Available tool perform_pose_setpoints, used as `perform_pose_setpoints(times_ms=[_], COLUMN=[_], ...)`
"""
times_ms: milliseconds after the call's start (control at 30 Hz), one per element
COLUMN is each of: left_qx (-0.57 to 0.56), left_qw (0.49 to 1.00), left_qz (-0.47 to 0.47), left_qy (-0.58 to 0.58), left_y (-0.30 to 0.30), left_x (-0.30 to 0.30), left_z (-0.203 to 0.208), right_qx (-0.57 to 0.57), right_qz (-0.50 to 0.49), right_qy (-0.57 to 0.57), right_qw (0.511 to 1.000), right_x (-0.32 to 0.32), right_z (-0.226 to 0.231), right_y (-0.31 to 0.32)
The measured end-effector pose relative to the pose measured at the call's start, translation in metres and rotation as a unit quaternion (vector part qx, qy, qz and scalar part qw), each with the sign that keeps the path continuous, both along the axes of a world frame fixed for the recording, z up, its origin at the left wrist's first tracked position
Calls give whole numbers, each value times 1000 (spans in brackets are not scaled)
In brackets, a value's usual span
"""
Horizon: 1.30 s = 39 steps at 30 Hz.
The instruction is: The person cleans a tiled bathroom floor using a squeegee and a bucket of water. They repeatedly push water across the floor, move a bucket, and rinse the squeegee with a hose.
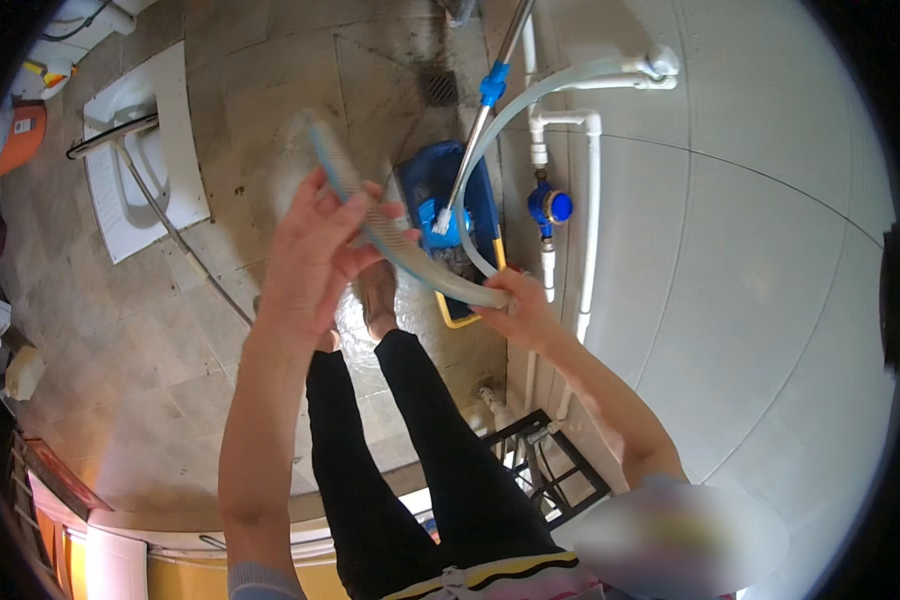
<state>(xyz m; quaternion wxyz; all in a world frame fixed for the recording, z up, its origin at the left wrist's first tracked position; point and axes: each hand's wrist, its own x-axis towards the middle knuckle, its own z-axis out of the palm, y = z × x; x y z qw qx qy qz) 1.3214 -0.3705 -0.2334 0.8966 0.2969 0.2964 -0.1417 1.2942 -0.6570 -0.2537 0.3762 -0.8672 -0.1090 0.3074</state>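
A clear hose [425, 265] with a turquoise stripe runs between my two hands. My left hand [325, 240] is closed around it near its free end, which points up and away and is blurred. Farther back along the hose, my right hand [522, 312] grips it beside the wall. From there the hose loops up to a tap fitting [660, 65] on the wall. Beyond my hands stands a blue mop bucket [485, 190] with yellow edging. A mop [477, 135] with a metal handle and blue head rests in it.
A squat toilet [190, 150] lies at the left, with a long-handled floor squeegee [175, 235] across it. White pipes [592, 240] and a blue water meter [550, 205] line the right wall. A floor drain [437, 88] is ahead. A black metal rack [590, 490] stands near my right side.
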Motion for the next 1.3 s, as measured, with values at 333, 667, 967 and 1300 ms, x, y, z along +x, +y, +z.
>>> perform_pose_setpoints(times_ms=[333, 667, 967, 1300], left_qx=[-46, 212, 391, 563], left_qw=[949, 925, 874, 736], left_qz=[-112, -207, -212, -246], left_qy=[-290, -240, 195, 284], left_y=[-106, -162, -10, 99], left_x=[88, 211, -122, -486], left_z=[146, 74, -221, -252], right_qx=[45, 50, -11, -184], right_qz=[-100, -323, -250, -245], right_qy=[-159, -151, -107, -67], right_qw=[981, 933, 962, 950], right_x=[0, 129, 176, 200], right_z=[137, 132, 18, -27], right_y=[-100, -127, -155, -180])
